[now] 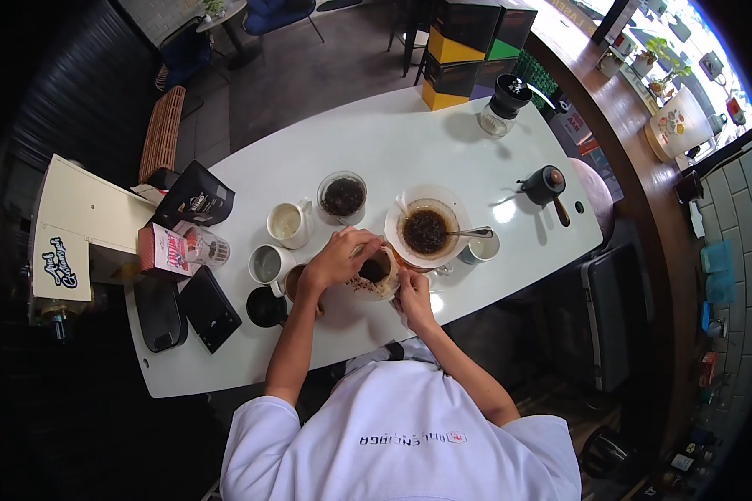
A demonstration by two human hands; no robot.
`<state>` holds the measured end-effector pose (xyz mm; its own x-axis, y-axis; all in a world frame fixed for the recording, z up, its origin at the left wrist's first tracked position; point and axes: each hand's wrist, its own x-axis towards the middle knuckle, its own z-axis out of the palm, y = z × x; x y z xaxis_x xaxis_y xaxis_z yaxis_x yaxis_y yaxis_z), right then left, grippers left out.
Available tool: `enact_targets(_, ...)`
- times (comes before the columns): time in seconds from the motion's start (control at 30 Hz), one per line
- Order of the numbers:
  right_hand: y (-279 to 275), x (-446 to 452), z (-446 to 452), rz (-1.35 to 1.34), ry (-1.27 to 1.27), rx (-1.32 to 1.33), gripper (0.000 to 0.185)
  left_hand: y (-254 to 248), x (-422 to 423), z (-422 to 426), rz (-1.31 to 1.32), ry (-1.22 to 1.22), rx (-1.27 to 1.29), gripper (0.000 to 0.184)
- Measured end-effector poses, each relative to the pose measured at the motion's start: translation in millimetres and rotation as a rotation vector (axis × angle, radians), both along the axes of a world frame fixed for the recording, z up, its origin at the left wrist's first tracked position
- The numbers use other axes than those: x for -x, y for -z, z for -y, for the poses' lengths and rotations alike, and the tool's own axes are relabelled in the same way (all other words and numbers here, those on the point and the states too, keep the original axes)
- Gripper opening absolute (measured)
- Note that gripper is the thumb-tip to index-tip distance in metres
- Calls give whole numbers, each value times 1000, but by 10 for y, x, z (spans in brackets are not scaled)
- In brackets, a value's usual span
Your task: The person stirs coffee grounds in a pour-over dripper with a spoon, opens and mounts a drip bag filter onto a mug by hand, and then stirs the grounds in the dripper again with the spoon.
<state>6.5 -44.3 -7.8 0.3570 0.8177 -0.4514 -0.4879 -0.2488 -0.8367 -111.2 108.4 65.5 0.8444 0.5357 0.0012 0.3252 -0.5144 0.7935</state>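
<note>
The left hand point(342, 257) and right hand point(414, 296) meet at a pale filter point(378, 282) with dark contents, which is toward the near edge of the white surface point(251, 175). The right hand pinches the filter's right rim between thumb and fingers; the left hand's fingers are drawn in at its far rim, though I cannot tell how firmly they press.

Working room is tight here. Just beyond, to the right, stands a white dripper point(396, 227) of wet grounds with a spoon point(476, 232) sticking out to the right, and a small cup point(481, 250) close by. To the far left of the filter is a glass bowl point(342, 195) of dark grounds. A white mug point(298, 225), a grey mug point(267, 264) and a black cup point(266, 307) crowd the left forearm.

Wider stretches of surface lie beyond the bowl, toward the grinder point(505, 107) at the far right, and from the dripper to the black pot point(545, 185) near the right edge. Along the left edge, a black tray point(159, 313) and a flat black device point(210, 309) lie side by side.
</note>
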Motion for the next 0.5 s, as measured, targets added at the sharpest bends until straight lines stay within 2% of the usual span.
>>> enact_targets(0.13, -25, 3, 11, -3, 1, 6, 38, 22, -15, 7, -2, 3, 30, 39)
enact_targets(0.2, -13, 3, 12, -6, -7, -5, 39, -61, -27, 15, -140, -8, 33, 53)
enact_targets(0.33, -3, 0, 0, 23, -21, -14, 41, 64, -28, 1, -242, -28, 36, 52)
enact_targets(0.4, -47, 14, -6, 67, -6, -17, 42, 56, -52, 8, -209, -42, 8, 18)
enact_targets(0.43, -42, 16, -3, 66, -6, -17, 42, 113, -36, -8, -209, -41, 8, 18)
enact_targets(0.5, -23, 18, 3, 98, -5, -41, 44, 205, -12, -42, -173, 100, -238, 23)
